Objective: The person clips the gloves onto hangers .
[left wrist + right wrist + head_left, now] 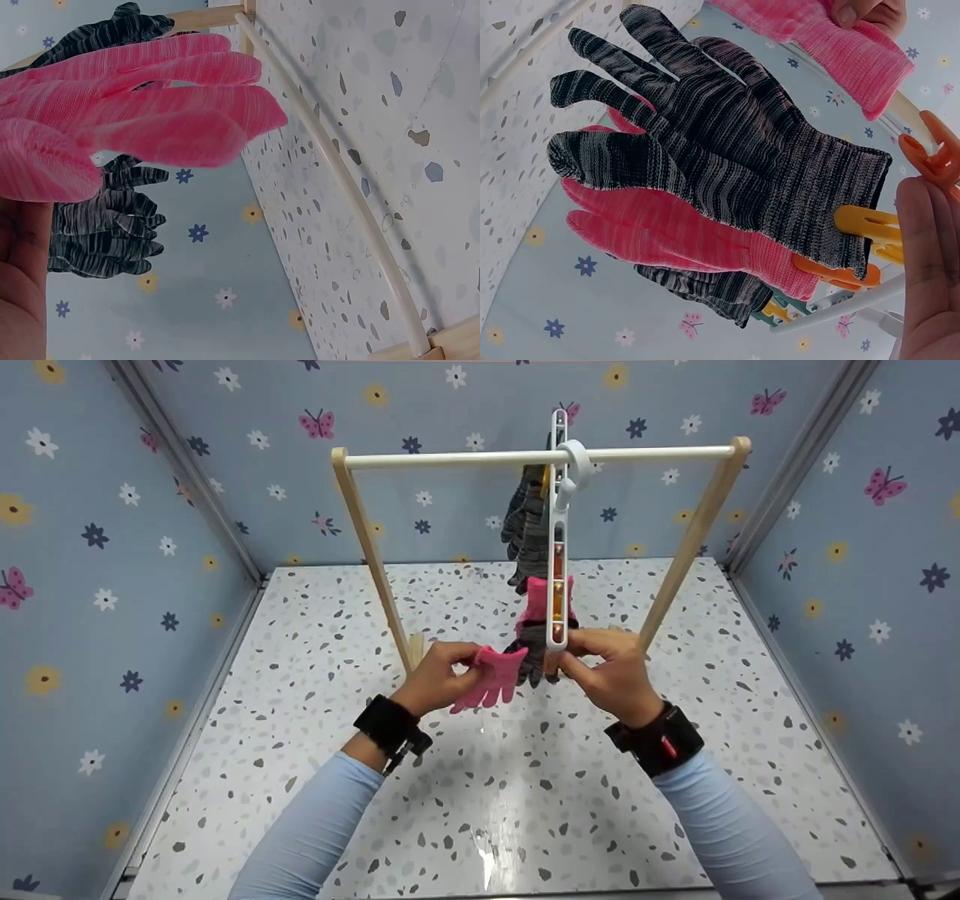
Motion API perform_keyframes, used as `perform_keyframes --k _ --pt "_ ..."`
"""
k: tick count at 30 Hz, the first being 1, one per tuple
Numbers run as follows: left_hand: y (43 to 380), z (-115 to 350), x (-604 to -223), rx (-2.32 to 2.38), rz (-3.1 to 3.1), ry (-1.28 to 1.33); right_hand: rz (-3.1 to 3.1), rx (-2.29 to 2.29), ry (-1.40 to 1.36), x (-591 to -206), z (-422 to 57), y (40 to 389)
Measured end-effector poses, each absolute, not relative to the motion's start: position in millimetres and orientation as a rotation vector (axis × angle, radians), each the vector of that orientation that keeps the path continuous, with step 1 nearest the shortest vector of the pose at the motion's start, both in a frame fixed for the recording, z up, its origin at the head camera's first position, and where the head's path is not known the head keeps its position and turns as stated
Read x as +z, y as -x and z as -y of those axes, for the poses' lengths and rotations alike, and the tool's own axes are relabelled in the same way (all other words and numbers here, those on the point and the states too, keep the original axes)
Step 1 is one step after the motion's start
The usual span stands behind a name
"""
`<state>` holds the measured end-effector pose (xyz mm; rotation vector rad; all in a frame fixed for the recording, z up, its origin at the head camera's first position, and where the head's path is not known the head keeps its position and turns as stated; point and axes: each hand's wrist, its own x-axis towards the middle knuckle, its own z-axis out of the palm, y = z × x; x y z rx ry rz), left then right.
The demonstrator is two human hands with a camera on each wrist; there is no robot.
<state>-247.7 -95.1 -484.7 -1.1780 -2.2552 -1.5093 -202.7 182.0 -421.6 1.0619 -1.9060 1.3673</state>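
Note:
My left hand (pixel 441 679) pinches a pink knit glove (pixel 491 679) near its cuff, with the glove's fingers hanging down. My right hand (pixel 615 675) grips an orange clip (pixel 936 156) at the near end of a white clip hanger (pixel 556 645); its prongs look parted in the right wrist view. The held glove's cuff is close to that clip but apart from it. On the hanger, a yellow clip (pixel 866 223) holds a black-and-grey glove (pixel 712 135). Behind it a second pink glove (pixel 667 221) hangs from another orange clip (pixel 836 271).
The hanger hooks over a white rail (pixel 465 458) between wooden legs (pixel 371 559). More dark gloves (pixel 529 529) hang towards the back wall. Below lies a speckled white surface (pixel 375 810), with flower-patterned walls (pixel 127 607) at the sides and back.

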Motion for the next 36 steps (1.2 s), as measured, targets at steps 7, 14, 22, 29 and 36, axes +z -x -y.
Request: perform_keyframes --k 7,14,22,29,36 --pt "248 88 -485 -1.504 2.256 1.216 1.893 1.367 -1.06 -423 -180 205" --pt "248 79 -485 -1.488 2.285 1.246 1.904 1.299 -1.015 -424 -177 206" --pt "247 70 -486 -1.485 2.365 1.256 1.888 1.331 -1.018 -424 -174 206" --pt "245 64 -482 -1.517 2.398 1.263 1.873 1.352 -1.039 -423 -173 205" --pt "244 57 -480 -1.563 2.399 1.283 1.867 1.351 -1.043 -425 -173 205"
